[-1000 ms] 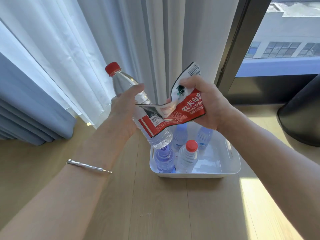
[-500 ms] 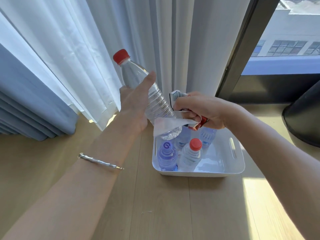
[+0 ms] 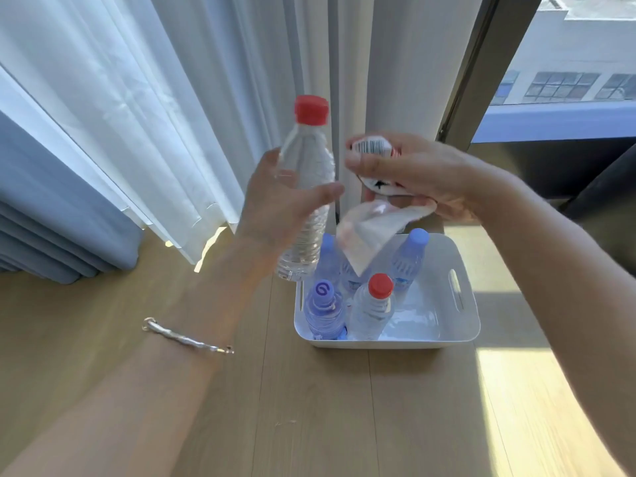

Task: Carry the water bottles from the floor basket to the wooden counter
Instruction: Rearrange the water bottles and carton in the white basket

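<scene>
My left hand (image 3: 275, 204) grips a clear water bottle with a red cap (image 3: 308, 187), held nearly upright above the left end of the white basket (image 3: 461, 325). The bottle has no label on it. My right hand (image 3: 409, 173) is closed on the torn-off label (image 3: 368, 235), crumpled, its loose white end hanging down over the basket. Inside the basket stand several bottles: one with a red cap (image 3: 373, 304), one with a purple cap (image 3: 323, 308) at the front, and blue-capped ones (image 3: 409, 256) behind.
The basket rests on a light wooden floor (image 3: 309, 407). White sheer curtains (image 3: 172, 115) and a blue drape (image 3: 51, 218) hang at the left and behind. A dark window frame (image 3: 481, 63) and a dark rounded object (image 3: 605, 197) lie to the right.
The bottle swung from tilted to nearly upright in my left hand. My right hand pulled the label fully away from the bottle, rose slightly, and bunched it up.
</scene>
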The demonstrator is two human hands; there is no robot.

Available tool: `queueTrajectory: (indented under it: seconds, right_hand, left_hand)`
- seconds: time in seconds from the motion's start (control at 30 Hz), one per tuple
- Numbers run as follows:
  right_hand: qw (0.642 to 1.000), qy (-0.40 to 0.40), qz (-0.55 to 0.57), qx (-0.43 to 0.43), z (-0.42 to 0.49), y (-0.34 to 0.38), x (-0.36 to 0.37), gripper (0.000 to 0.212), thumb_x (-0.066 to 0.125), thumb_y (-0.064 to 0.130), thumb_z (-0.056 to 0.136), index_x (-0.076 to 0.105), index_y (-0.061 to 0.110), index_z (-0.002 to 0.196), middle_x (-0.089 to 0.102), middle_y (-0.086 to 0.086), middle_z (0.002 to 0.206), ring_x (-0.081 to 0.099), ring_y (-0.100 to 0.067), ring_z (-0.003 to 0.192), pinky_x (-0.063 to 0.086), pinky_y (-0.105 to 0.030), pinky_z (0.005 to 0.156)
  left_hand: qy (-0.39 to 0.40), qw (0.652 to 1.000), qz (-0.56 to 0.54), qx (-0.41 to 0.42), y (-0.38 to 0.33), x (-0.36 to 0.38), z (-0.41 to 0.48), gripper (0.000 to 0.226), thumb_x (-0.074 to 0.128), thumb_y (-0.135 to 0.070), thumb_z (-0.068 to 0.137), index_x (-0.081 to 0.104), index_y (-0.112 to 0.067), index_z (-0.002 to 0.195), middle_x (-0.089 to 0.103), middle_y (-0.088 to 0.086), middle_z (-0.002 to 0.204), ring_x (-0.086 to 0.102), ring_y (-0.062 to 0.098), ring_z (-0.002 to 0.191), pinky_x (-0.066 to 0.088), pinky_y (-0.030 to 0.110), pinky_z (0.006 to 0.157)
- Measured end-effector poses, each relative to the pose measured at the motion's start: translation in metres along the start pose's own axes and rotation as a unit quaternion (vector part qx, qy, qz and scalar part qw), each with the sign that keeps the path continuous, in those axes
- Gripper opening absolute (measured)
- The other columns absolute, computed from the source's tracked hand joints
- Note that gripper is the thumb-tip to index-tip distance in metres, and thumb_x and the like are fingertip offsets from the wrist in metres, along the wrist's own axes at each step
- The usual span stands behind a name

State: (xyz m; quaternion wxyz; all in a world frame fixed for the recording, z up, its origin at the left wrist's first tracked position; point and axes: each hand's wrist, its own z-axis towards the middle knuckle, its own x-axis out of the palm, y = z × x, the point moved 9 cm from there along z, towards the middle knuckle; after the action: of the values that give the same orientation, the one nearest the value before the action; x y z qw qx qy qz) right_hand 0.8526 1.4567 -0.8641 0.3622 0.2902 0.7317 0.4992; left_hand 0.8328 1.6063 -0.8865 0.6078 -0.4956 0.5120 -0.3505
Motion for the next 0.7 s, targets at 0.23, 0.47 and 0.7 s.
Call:
queueTrajectory:
  seconds: [0.23,0.47,0.7]
  right_hand:
    - [0.958,-0.210,-0.163,-0.111,-0.016,0.042,-0.028,0.028,0.073,0.051,0.075,0.063,0.025,0.083,0.062,0.007,0.067,0.056,0.001,0.053,0.044,-0.013,0.048]
    - [0.877,-0.376,-0.283,-0.096,-0.031,0.040,-0.060,0.033,0.061,0.039,0.070,0.063,0.006,0.069,0.052,-0.004,0.059,0.041,-0.013,0.055,0.035,-0.027,0.049]
    - [0.879,-0.267,-0.396,0.018,-0.029,0.003,-0.083,0.027,0.065,0.042,0.074,0.063,0.015,0.074,0.062,-0.001,0.068,0.060,-0.017,0.064,0.053,-0.035,0.061]
  left_hand:
    - [0.082,0.984,0.117,0.109,-0.025,0.037,-0.005,0.036,0.067,-0.038,0.086,0.052,-0.032,0.118,0.064,-0.019,0.103,0.061,-0.002,0.097,0.049,0.022,0.086]
    - [0.189,0.965,0.164,0.082,-0.017,0.070,-0.008,0.102,0.080,-0.054,0.066,0.023,-0.033,0.149,0.038,-0.013,0.150,0.037,0.003,0.136,0.031,0.032,0.112]
    - [0.168,0.965,0.202,0.007,0.014,0.056,-0.011,0.078,0.072,-0.041,0.081,0.033,-0.028,0.147,0.035,-0.008,0.152,0.035,0.010,0.138,0.029,0.028,0.109]
